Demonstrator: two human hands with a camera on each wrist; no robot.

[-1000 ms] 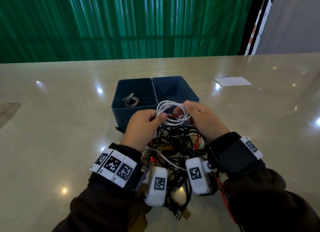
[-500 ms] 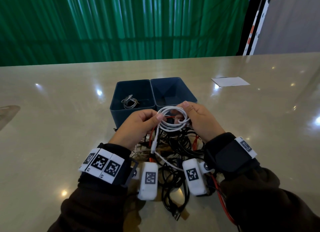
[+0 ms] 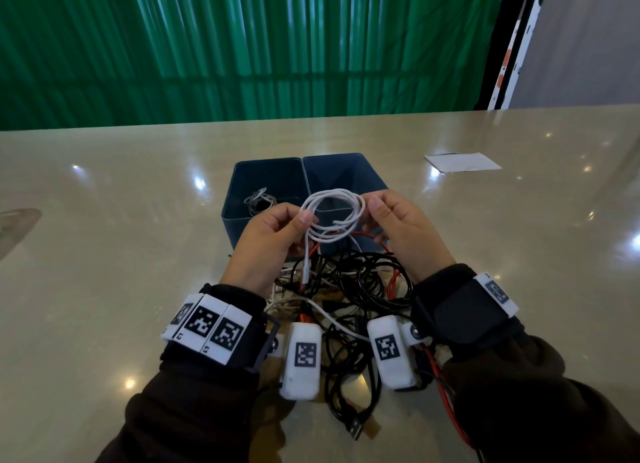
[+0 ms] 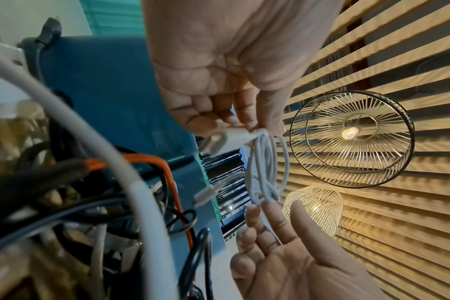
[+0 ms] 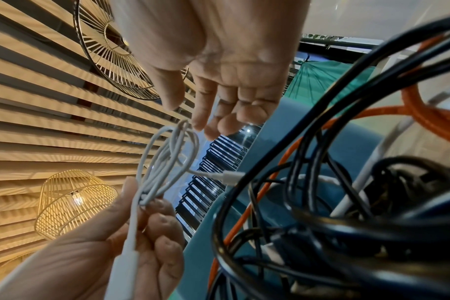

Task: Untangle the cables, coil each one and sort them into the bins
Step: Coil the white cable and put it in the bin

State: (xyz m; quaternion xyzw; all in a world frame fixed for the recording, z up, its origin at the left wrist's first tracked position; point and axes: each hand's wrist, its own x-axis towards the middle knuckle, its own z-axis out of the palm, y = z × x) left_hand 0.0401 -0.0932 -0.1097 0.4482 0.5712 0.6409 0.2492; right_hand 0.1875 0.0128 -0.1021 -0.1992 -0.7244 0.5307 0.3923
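A white cable (image 3: 333,210) is wound in a loose coil above the near rims of two dark blue bins. My left hand (image 3: 306,218) pinches the coil's left side, and a white plug end (image 3: 306,273) hangs below it. My right hand (image 3: 369,213) holds the coil's right side lightly between thumb and fingertips. The left wrist view shows my left hand (image 4: 254,125) pinching the strands by a plug (image 4: 219,142). In the right wrist view my right hand (image 5: 188,117) has its fingertips at the loops (image 5: 167,156). The left bin (image 3: 242,178) holds a grey coiled cable (image 3: 258,199).
A tangle of black, orange and white cables (image 3: 349,289) lies on the table between my wrists, with a USB plug (image 3: 355,431) at its near end. The right bin (image 3: 346,173) stands beside the left one. A white paper (image 3: 462,161) lies at the back right.
Both hands have lifted the white coil a little toward the bins, and its loops have spread wider. A plug end now hangs free below my left hand.
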